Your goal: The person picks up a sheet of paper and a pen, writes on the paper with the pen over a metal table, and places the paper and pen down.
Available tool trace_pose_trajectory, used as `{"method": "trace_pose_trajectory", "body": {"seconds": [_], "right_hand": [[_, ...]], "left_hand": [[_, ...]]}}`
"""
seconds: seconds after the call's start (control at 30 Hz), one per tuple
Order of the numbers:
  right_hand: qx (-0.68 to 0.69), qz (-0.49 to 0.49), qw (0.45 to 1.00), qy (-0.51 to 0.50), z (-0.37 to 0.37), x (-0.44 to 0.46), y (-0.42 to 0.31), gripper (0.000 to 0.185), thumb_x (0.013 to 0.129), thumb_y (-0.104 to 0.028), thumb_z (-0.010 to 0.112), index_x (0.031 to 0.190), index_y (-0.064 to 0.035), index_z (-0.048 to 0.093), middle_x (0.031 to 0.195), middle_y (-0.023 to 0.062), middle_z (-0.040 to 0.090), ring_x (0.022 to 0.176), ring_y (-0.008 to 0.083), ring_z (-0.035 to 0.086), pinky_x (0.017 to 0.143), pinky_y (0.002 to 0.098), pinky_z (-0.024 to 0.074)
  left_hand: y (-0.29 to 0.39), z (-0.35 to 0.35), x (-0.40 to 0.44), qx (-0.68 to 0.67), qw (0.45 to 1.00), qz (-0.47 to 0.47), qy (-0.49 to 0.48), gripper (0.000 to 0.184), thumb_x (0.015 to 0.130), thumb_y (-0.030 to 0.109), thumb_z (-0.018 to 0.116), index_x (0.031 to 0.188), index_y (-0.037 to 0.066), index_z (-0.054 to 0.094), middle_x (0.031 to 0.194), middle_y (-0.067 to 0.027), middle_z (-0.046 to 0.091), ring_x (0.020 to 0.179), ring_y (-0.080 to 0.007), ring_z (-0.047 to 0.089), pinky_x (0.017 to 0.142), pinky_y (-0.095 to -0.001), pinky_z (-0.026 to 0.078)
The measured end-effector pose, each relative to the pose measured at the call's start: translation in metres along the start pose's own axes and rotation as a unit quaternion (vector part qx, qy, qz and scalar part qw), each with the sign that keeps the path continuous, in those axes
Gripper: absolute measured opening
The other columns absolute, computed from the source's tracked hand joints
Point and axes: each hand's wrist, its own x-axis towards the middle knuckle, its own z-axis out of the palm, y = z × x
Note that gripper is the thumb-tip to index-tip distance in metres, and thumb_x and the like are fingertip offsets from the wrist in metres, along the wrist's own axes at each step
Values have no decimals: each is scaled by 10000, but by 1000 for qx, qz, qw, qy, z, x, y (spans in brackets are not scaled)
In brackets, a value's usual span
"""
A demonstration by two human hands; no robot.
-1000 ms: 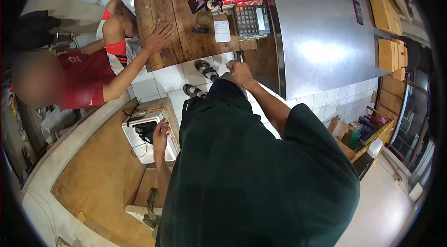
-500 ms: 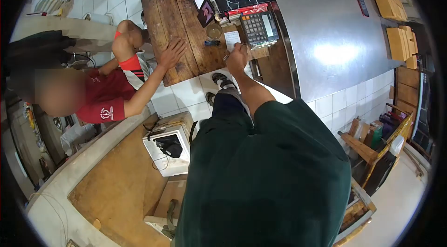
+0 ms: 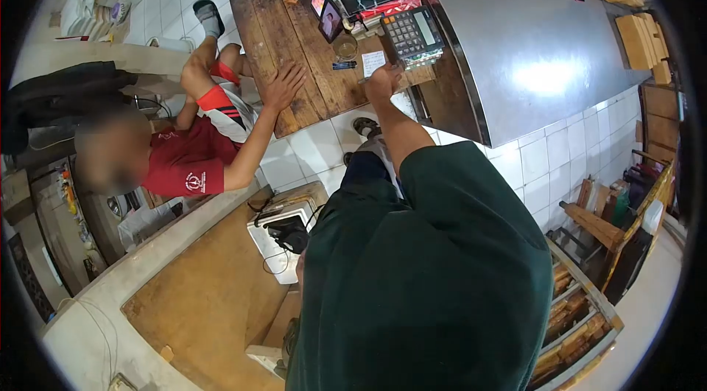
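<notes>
At left, a seated person in a red shirt (image 3: 184, 163) rested a flat hand (image 3: 286, 86) near the wooden table's (image 3: 258, 30) near left corner. The camera wearer's left hand was hidden, its state impossible to tell. Along the table came a dark lighter (image 3: 344, 65) below a glass dish (image 3: 345, 46), then a handwritten note (image 3: 373, 63). The right hand (image 3: 387, 80), fingers curled, hovered at the near edge beside the note; any grip was unclear. A calculator (image 3: 413, 37) lay toward the right end, beside a steel counter (image 3: 508, 37).
</notes>
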Motion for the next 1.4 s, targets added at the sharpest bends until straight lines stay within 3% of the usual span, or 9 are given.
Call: {"method": "trace_pose_trajectory", "body": {"seconds": [0.23,0.37,0.53,0.6,0.87,1.03,1.1,1.3,1.4], "right_hand": [[11,39,999,-29,-14,-18,13,240,994,-162,696,1182,-33,620,1114,200,654,940,381,653,887,489,534],[320,-32,947,0,-32,-43,41,217,996,-176,702,1148,-29,650,1002,189,658,856,359,628,830,453,524],[394,-35,905,-156,-53,-93,98,208,1011,-159,679,1166,-36,613,940,112,665,832,234,613,781,362,512],[512,-18,850,-121,-110,-116,99,165,1022,-130,712,1125,-46,613,934,33,617,823,134,546,756,303,480],[439,-18,898,32,-333,-71,111,274,1112,-268,603,1218,-16,624,958,41,635,834,130,568,742,266,471],[383,-97,913,98,-356,72,127,346,1120,-288,577,1256,23,644,1074,101,721,921,176,642,823,322,533],[228,6,969,98,-367,138,128,385,1116,-324,577,1226,33,670,1082,122,741,955,212,679,869,331,541],[381,-142,895,184,-476,234,116,297,1084,-293,612,1130,-14,706,995,64,748,861,182,688,758,310,524],[480,-215,838,147,-504,260,117,198,1070,-199,615,1056,-22,704,875,20,705,825,140,667,735,274,500]], "left_hand": [[5,29,-46,-39,999,4,9,394,1076,322,633,1408,112,668,1145,-112,755,991,-212,706,817,-321,561],[10,21,-30,-30,1000,0,-8,393,1073,319,630,1405,115,672,1141,-121,756,1003,-226,709,826,-336,566],[48,53,11,-5,996,-12,-90,390,1069,316,626,1402,119,676,1135,-133,757,1018,-243,713,837,-355,573],[49,70,58,8,991,-14,-130,390,1067,314,625,1401,120,678,1133,-138,757,1024,-250,714,842,-363,576],[-45,70,268,23,976,-17,-218,387,1061,308,618,1396,126,684,1125,-156,758,1047,-278,720,860,-394,587],[76,189,164,84,992,9,-94,403,1039,256,681,1381,42,674,1044,-118,760,897,-184,726,722,-255,548],[76,205,152,100,989,20,-104,409,1042,252,679,1386,30,666,1044,-121,759,876,-181,722,707,-248,539],[123,320,110,228,966,40,-113,368,1075,204,634,1376,-8,638,985,-106,737,805,-160,690,675,-248,533],[132,442,71,134,925,332,-128,312,1097,167,609,1367,12,606,1059,-84,698,803,-148,648,723,-257,543]]}}
